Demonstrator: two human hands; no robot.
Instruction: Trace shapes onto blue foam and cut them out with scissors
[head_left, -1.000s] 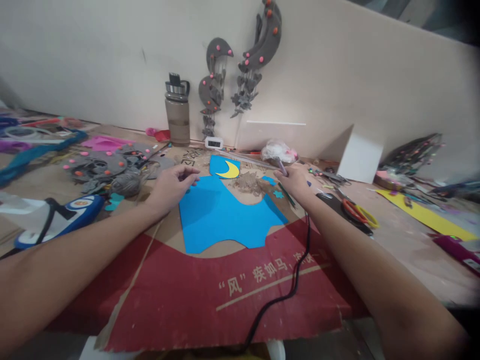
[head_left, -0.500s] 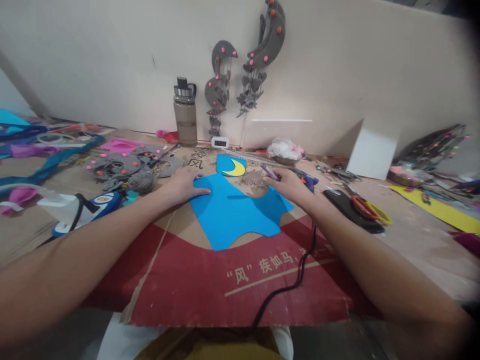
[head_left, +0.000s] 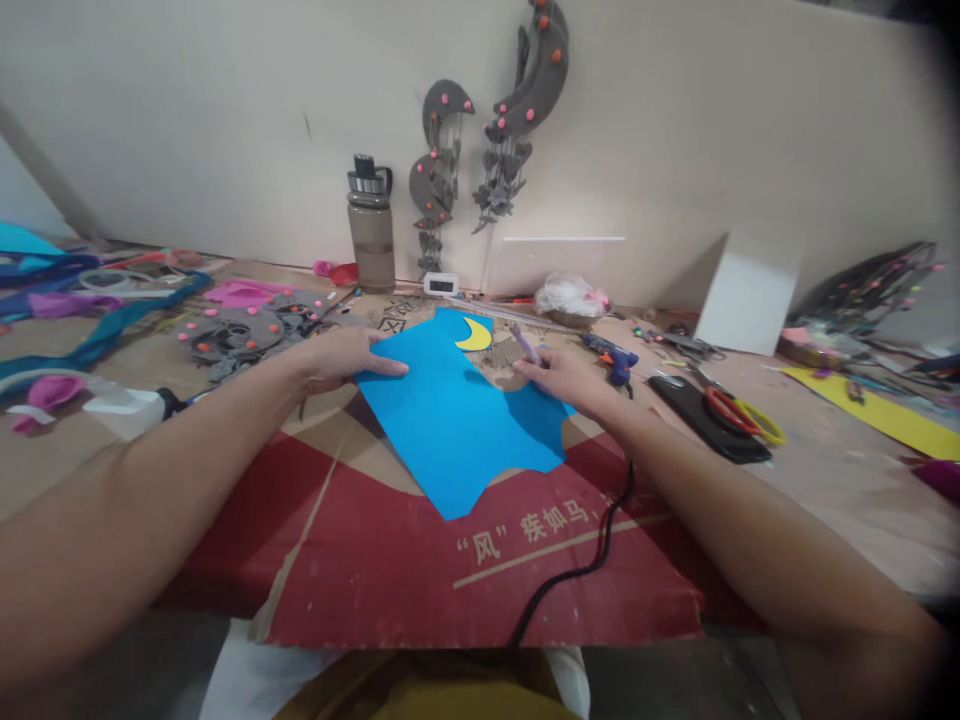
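Observation:
A blue craft sheet (head_left: 450,430) with a scalloped right side lies before me, its left part raised off the cardboard. My left hand (head_left: 349,358) pinches its upper left corner, thumb on top and fingers underneath. In my right hand (head_left: 559,375) is a light purple pen (head_left: 525,343), pointing up and away from the sheet. That hand is over the sheet's upper right edge. Just behind, a yellow crescent (head_left: 475,337) rests on a smaller blue piece (head_left: 448,322), which the big sheet partly covers.
Red-printed cardboard (head_left: 375,570) covers the table front, crossed by a black cord (head_left: 559,582). To the right are a glue gun (head_left: 616,360), scissors (head_left: 739,412) and a black phone (head_left: 686,410). A bottle (head_left: 371,230) and small clock (head_left: 440,284) stand behind; grey felt pieces (head_left: 247,330) lie left.
My left hand has lifted the sheet's left side and shifted it left, covering more of the small blue piece. A dark strip seen on the sheet no longer shows. The pen stays in my right hand.

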